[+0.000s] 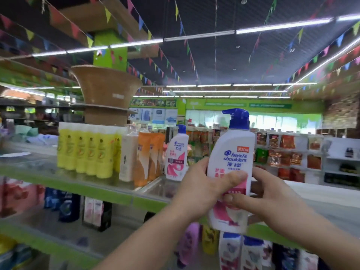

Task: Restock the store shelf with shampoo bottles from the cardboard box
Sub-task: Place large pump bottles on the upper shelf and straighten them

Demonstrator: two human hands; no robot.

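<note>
left hand [196, 189]: fingers wrapped round shampoo bottle [232, 151], thumb across label
right hand [272, 199]: fingers grasping same bottle, opposite side
matching bottle [176, 152]: on shelf [58, 181], left of fingers

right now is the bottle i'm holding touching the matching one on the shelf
Apart. The head view shows background shelving between the held bottle and the shelf bottle, left of it.

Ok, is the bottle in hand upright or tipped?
Upright: the shampoo bottle, gripped by left hand and right hand, has its blue pump on top.
</note>
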